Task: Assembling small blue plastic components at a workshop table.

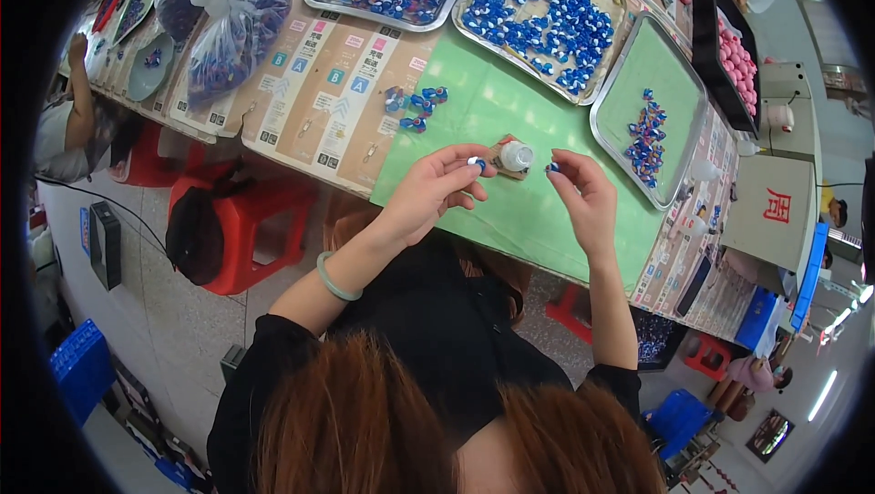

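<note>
My left hand (pixel 433 191) is closed in a pinch on a small blue-and-white plastic piece (pixel 478 163). Between thumb and fingers of my right hand (pixel 586 198) sits another small dark blue piece (pixel 552 167). The two pieces are apart, one on each side of a small clear bottle (pixel 517 157). That bottle stands on a bit of brown cardboard (pixel 504 170) on the green mat (pixel 465 120). A little cluster of blue and reddish pieces (pixel 421 109) lies beyond my left hand. Nearer my right hand, a metal tray with a green bottom (pixel 622 97) bears a strip of similar pieces (pixel 647 138).
Two metal trays of blue pieces, one at the back left (pixel 387 16) and one at the back middle (pixel 597 88), flank clear bags (pixel 239 34) and a black crate of pink balls (pixel 736 66). Red stools (pixel 251 230) stand left. Other people sit at the far left and far right.
</note>
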Demonstrator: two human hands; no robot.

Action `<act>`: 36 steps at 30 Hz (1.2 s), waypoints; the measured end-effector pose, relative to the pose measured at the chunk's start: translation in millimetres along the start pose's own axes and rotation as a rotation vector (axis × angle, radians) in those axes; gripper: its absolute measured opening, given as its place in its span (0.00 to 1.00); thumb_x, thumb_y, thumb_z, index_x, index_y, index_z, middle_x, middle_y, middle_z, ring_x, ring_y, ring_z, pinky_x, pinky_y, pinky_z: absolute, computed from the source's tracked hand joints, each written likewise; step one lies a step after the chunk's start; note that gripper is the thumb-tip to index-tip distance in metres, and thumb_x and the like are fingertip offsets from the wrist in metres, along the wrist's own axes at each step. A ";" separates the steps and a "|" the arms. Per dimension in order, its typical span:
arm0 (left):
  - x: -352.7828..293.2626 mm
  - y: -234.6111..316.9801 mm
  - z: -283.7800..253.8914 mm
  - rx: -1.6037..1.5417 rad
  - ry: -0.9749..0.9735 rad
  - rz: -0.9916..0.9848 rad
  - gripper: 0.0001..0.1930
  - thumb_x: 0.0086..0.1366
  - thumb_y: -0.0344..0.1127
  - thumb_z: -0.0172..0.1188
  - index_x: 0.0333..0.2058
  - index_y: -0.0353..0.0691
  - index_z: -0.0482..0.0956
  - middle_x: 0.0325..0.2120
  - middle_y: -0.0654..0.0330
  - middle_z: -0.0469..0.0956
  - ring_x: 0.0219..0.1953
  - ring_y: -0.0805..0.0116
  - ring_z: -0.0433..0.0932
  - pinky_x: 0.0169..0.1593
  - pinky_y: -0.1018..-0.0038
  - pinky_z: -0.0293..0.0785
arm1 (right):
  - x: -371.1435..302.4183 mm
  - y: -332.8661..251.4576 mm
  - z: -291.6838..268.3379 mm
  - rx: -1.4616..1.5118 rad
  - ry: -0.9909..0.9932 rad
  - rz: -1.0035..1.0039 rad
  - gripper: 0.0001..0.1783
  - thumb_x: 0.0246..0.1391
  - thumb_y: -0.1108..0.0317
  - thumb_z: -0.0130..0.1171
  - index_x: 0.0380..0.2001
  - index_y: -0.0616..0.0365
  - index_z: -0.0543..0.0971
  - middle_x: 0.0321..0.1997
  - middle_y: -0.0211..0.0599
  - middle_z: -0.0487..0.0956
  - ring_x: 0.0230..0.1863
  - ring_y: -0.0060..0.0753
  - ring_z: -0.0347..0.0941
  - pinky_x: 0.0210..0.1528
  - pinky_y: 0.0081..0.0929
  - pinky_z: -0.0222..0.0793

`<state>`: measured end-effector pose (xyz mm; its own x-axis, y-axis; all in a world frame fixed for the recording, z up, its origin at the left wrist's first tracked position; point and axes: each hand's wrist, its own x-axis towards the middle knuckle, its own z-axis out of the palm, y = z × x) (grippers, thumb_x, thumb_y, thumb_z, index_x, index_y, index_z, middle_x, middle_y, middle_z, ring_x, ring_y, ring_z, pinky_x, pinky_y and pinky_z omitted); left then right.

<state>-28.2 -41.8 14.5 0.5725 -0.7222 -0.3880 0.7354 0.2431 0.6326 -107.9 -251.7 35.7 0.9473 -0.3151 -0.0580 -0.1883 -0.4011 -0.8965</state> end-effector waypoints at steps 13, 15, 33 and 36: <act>-1.3 -5.3 -4.7 -0.204 -0.003 -0.068 0.14 0.62 0.30 0.50 0.47 0.38 0.68 0.34 0.62 0.73 0.25 0.82 0.68 0.27 0.86 0.64 | 14.7 -6.0 16.7 -0.491 0.027 -0.404 0.09 0.44 0.78 0.57 0.33 0.63 0.75 0.33 0.36 0.75 0.34 0.28 0.72 0.36 0.22 0.67; -0.1 -6.0 -1.7 -0.210 -0.023 -0.040 0.14 0.62 0.30 0.50 0.47 0.38 0.68 0.33 0.63 0.73 0.24 0.83 0.67 0.26 0.87 0.62 | 7.8 -12.0 16.7 -0.298 0.060 -0.255 0.09 0.45 0.78 0.56 0.34 0.64 0.74 0.34 0.35 0.75 0.35 0.27 0.72 0.37 0.22 0.67; -0.7 -3.3 24.5 0.371 0.019 0.254 0.06 0.56 0.26 0.57 0.34 0.37 0.77 0.23 0.67 0.74 0.21 0.85 0.67 0.22 0.89 0.61 | -20.4 -40.4 29.0 0.421 -0.009 0.086 0.07 0.46 0.79 0.56 0.32 0.67 0.75 0.33 0.34 0.74 0.35 0.21 0.71 0.40 0.17 0.67; -3.1 6.0 22.3 0.454 0.038 0.317 0.06 0.55 0.25 0.57 0.33 0.38 0.78 0.24 0.66 0.75 0.22 0.85 0.68 0.23 0.89 0.62 | -20.6 -41.9 36.6 0.389 0.035 0.044 0.06 0.46 0.79 0.57 0.31 0.67 0.76 0.32 0.35 0.74 0.34 0.21 0.71 0.38 0.17 0.68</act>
<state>-33.6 -52.5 34.5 0.7589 -0.6336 -0.1504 0.2996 0.1346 0.9445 -110.0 -197.0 58.3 0.9299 -0.3564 -0.0909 -0.1096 -0.0327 -0.9934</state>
